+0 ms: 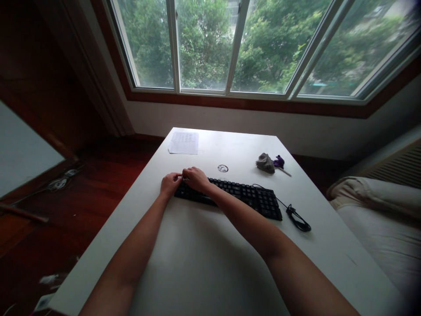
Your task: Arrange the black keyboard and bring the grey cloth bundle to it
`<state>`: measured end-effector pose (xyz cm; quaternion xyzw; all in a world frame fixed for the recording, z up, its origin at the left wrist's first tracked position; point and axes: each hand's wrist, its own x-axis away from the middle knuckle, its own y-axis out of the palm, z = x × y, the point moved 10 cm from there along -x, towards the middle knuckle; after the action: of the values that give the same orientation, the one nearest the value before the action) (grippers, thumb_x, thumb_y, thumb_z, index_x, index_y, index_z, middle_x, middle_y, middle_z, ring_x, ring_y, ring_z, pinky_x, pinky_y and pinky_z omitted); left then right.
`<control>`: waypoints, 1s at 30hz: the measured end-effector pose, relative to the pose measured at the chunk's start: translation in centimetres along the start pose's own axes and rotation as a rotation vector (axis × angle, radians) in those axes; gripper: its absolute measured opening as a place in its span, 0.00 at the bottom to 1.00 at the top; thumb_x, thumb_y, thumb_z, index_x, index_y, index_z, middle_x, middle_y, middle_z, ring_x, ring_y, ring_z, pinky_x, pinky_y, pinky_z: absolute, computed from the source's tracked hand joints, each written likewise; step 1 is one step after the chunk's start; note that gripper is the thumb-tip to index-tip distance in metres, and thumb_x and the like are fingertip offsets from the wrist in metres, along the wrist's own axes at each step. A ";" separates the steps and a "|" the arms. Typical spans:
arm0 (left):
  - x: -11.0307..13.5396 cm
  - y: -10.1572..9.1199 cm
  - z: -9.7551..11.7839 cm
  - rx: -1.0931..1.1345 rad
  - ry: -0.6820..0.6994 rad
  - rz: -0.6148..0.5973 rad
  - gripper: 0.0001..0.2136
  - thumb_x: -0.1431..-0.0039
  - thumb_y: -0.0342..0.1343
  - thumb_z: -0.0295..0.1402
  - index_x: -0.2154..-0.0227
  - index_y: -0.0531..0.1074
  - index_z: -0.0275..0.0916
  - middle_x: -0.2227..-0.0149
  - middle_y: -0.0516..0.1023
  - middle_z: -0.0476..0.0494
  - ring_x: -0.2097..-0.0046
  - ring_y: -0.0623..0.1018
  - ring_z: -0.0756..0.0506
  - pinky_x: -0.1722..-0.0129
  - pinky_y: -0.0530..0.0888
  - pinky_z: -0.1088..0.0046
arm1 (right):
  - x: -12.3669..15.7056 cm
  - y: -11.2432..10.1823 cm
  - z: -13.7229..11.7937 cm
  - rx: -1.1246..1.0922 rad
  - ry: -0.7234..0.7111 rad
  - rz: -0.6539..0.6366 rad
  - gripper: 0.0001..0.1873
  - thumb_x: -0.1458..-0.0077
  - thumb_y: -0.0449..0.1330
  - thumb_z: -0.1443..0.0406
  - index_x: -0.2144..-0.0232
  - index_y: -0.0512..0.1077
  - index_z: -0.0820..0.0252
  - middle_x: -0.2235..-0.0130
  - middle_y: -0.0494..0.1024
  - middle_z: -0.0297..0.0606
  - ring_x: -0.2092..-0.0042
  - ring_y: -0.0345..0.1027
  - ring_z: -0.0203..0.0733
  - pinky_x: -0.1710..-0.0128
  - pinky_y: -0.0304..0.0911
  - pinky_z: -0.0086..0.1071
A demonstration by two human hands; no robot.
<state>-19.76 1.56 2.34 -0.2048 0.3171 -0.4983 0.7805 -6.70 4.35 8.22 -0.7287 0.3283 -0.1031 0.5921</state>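
A black keyboard (256,196) lies across the white table, its left end partly covered by my hands and forearm. My left hand (170,183) is closed at the keyboard's upper left corner, thumb and fingers pinched together. Right beside it, my right hand (194,178) bends over the left-end keys with its fingers curled down. The fingertips of both hands nearly meet, and something small and shiny shows near them. What either hand grips is too small to make out. The keyboard's bundled cable (298,219) rests to its right.
Behind the keyboard lies a small round metallic piece (222,168). A printed sheet (184,143) is at the far left of the white table (204,263). A grey cloth (265,163) and a purple-headed stick (279,163) lie at right. A padded seat (368,219) stands beyond the right edge.
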 end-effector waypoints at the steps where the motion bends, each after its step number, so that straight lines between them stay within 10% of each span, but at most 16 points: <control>1: 0.0 0.0 0.0 0.003 -0.003 -0.001 0.13 0.42 0.59 0.39 0.57 0.82 0.42 0.60 0.84 0.42 0.59 0.81 0.42 0.58 0.76 0.68 | 0.2 0.0 -0.3 0.028 -0.017 -0.001 0.09 0.40 0.60 0.66 0.56 0.75 0.56 0.56 0.80 0.42 0.50 0.68 0.48 0.55 0.58 0.34; 15: 0.1 -0.1 1.1 -0.039 0.071 0.024 0.14 0.40 0.55 0.34 0.53 0.80 0.43 0.56 0.83 0.43 0.54 0.80 0.42 0.50 0.75 0.65 | 2.5 -1.2 -0.2 -0.065 -0.061 0.043 0.09 0.37 0.59 0.62 0.56 0.72 0.58 0.56 0.77 0.43 0.52 0.67 0.46 0.52 0.60 0.35; 22: 0.3 0.2 1.5 0.049 0.132 -0.006 0.15 0.38 0.54 0.33 0.50 0.79 0.44 0.53 0.82 0.43 0.53 0.79 0.43 0.48 0.76 0.65 | 5.4 -5.1 9.1 -0.485 0.141 0.296 0.10 0.38 0.57 0.58 0.60 0.74 0.56 0.60 0.80 0.38 0.58 0.73 0.41 0.55 0.66 0.34; 30: 0.3 0.5 1.4 0.033 0.114 -0.005 0.15 0.38 0.54 0.33 0.51 0.79 0.43 0.51 0.81 0.42 0.53 0.79 0.43 0.48 0.76 0.64 | 15.1 -7.3 18.2 -0.766 0.445 0.391 0.26 0.40 0.56 0.45 0.55 0.76 0.58 0.60 0.81 0.44 0.62 0.76 0.43 0.59 0.72 0.37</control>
<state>-18.36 1.54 2.93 -0.1639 0.3524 -0.5165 0.7630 17.24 10.42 6.37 -0.7790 0.5924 -0.0150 0.2049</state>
